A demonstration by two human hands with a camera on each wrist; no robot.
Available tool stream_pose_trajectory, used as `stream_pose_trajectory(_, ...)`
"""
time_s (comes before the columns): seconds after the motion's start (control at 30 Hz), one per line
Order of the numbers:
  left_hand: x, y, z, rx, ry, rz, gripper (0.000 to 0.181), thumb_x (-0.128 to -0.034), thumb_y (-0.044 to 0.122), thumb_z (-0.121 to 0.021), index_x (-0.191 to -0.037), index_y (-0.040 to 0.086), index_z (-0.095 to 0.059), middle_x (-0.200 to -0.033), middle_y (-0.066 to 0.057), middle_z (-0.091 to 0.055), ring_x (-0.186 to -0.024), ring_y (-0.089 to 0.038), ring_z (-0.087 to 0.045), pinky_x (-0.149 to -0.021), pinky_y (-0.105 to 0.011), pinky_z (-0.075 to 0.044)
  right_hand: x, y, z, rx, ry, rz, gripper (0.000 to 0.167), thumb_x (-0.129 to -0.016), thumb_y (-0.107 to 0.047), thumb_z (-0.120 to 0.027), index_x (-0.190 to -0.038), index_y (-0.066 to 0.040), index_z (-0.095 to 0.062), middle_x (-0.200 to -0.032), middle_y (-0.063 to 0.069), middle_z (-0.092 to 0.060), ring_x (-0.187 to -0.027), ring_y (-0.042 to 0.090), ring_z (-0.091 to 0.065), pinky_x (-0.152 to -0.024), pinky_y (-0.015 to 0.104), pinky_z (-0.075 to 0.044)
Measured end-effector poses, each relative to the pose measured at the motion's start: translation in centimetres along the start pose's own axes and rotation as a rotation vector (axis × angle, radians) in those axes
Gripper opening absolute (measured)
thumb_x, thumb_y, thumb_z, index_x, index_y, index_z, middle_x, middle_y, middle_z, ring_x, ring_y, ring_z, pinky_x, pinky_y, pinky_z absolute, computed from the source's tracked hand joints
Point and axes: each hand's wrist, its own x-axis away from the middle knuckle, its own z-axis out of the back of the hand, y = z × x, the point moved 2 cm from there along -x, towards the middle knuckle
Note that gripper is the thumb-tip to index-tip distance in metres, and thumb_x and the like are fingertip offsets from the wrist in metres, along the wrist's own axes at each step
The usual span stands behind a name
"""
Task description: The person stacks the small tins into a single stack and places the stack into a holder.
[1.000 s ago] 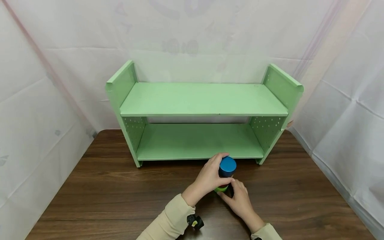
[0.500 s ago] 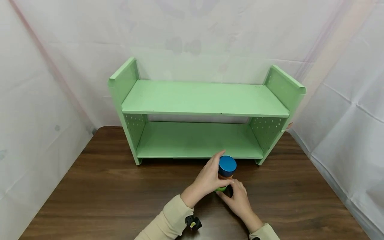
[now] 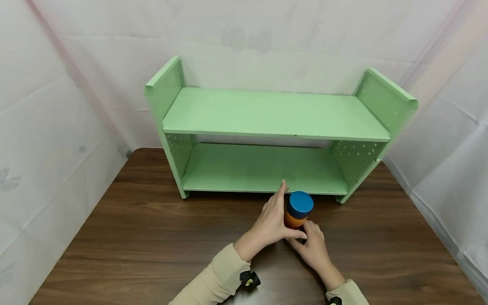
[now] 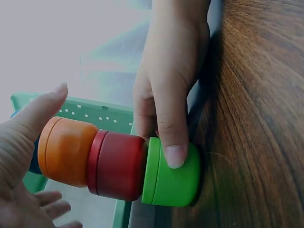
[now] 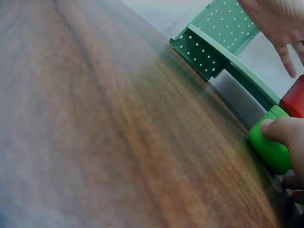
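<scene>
Stacked upright on the table are small round jars: a green jar (image 4: 178, 187) at the bottom, a red jar (image 4: 118, 166) above it, then an orange jar (image 4: 71, 151). A blue jar (image 3: 300, 204) tops the stack. My right hand (image 3: 314, 248) grips the green jar near the tabletop, its thumb (image 5: 270, 127) pressed against the side. Around the upper jars, my left hand (image 3: 268, 222) is spread with straight fingers and thumb. In the left wrist view a gap shows between those fingers and the orange jar; whether the palm touches the stack is hidden.
A green two-tier shelf (image 3: 267, 112) stands just behind the stack, its lower board (image 3: 263, 167) close to the left fingertips. The brown wooden table (image 3: 152, 237) extends to both sides. White sheets (image 3: 57, 127) enclose the back and sides.
My left fingers have straightened and loosened from the upper jars, baring more of the orange one. The right hand keeps its hold low on the stack. The head view has tilted and shifted slightly.
</scene>
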Motion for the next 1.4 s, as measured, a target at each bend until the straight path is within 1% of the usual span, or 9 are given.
stream_pose_trajectory(0.13, 0.3, -0.2, 0.0, -0.032, -0.029, -0.019, 0.139, -0.0593, 0.045, -0.089, -0.152, 0.007, 0.007, -0.159, -0.014, -0.006, -0.146, -0.03, -0.012, -0.114, -0.057, -0.016, 0.2, 0.0, 0.2, 0.005, 0.018, 0.016, 0.046, -0.073, -0.017, -0.08, -0.112, -0.003, -0.058, -0.105, 0.015, -0.061, -0.1, 0.036, -0.053, -0.083, 0.059, -0.038)
stream_pose_trajectory(0.27, 0.6, -0.7, 0.0, -0.045, -0.062, -0.042, 0.141, -0.0577, 0.046, -0.089, -0.152, 0.01, 0.01, -0.16, -0.015, 0.001, -0.147, -0.03, -0.003, -0.114, -0.061, -0.008, 0.2, 0.0, 0.2, 0.011, 0.031, 0.028, 0.052, -0.073, -0.016, -0.081, -0.117, -0.002, -0.058, -0.11, 0.018, -0.061, -0.103, 0.039, -0.052, -0.086, 0.061, -0.037)
stream_pose_trajectory(0.47, 0.8, -1.5, -0.3, -0.049, -0.09, -0.042, 0.139, -0.0578, 0.044, -0.09, -0.152, 0.004, 0.004, -0.159, -0.017, -0.001, -0.146, -0.034, -0.003, -0.112, -0.063, -0.01, -0.1, -0.1, 0.0, -0.008, -0.003, 0.001, 0.05, -0.076, -0.019, -0.08, -0.119, -0.005, -0.058, -0.115, 0.017, -0.06, -0.107, 0.037, -0.052, -0.089, 0.06, -0.036)
stream_pose_trajectory(0.57, 0.9, -1.8, -0.5, -0.051, -0.101, -0.026, 0.138, -0.0576, 0.043, -0.09, -0.152, 0.002, 0.001, -0.159, -0.016, -0.003, -0.146, -0.034, -0.003, -0.112, -0.062, -0.012, -0.2, -0.1, -0.1, -0.011, -0.02, -0.012, 0.052, -0.077, -0.022, -0.079, -0.121, -0.006, -0.057, -0.117, 0.016, -0.06, -0.108, 0.037, -0.051, -0.09, 0.06, -0.036)
stream_pose_trajectory(0.67, 1.0, -2.2, -0.6, -0.05, -0.115, 0.0, 0.137, -0.0578, 0.043, -0.09, -0.153, 0.004, 0.001, -0.16, -0.015, -0.004, -0.146, -0.034, -0.003, -0.113, -0.061, -0.013, -0.3, -0.1, -0.2, -0.008, -0.023, -0.018, 0.053, -0.076, -0.023, -0.08, -0.122, -0.007, -0.057, -0.118, 0.016, -0.061, -0.108, 0.036, -0.052, -0.09, 0.061, -0.036)
stream_pose_trajectory(0.8, 1.0, -2.6, -0.6, -0.064, -0.134, 0.03, 0.128, -0.0603, 0.039, -0.089, -0.153, 0.006, -0.007, -0.159, -0.014, -0.01, -0.146, -0.035, -0.009, -0.113, -0.059, -0.017, -0.2, -0.1, -0.1, -0.007, -0.015, -0.028, 0.053, -0.075, -0.023, -0.081, -0.12, -0.008, -0.058, -0.116, 0.015, -0.061, -0.106, 0.035, -0.053, -0.089, 0.06, -0.037)
stream_pose_trajectory(0.97, 0.7, -3.2, -0.8, -0.112, -0.171, 0.047, 0.11, -0.0661, 0.029, -0.088, -0.151, 0.006, -0.021, -0.155, -0.014, -0.025, -0.143, -0.035, -0.021, -0.108, -0.059, -0.027, -0.1, 0.1, -0.1, 0.002, -0.021, -0.039, 0.051, -0.076, -0.024, -0.079, -0.12, -0.007, -0.058, -0.115, 0.014, -0.062, -0.106, 0.035, -0.053, -0.09, 0.062, -0.037)
stream_pose_trajectory(1.17, 0.2, -4.1, -1.2, -0.113, -0.199, 0.026, 0.085, -0.0737, 0.026, -0.083, -0.143, 0.006, -0.038, -0.141, -0.011, -0.047, -0.132, -0.03, -0.042, -0.104, -0.052, -0.038, 0.0, 0.2, -0.2, 0.003, -0.011, -0.038, 0.051, -0.075, -0.023, -0.08, -0.118, -0.007, -0.058, -0.113, 0.014, -0.062, -0.106, 0.035, -0.053, -0.09, 0.06, -0.038)
stream_pose_trajectory(1.4, -0.2, -4.3, -1.3, -0.111, -0.204, -0.001, 0.067, -0.078, 0.026, -0.08, -0.134, 0.007, -0.048, -0.13, -0.009, -0.057, -0.124, -0.026, -0.051, -0.101, -0.044, -0.043, -0.1, 0.1, -0.2, 0.003, 0.032, -0.011, 0.053, -0.074, -0.023, -0.081, -0.119, -0.007, -0.058, -0.11, 0.013, -0.063, -0.102, 0.034, -0.055, -0.086, 0.059, -0.039)
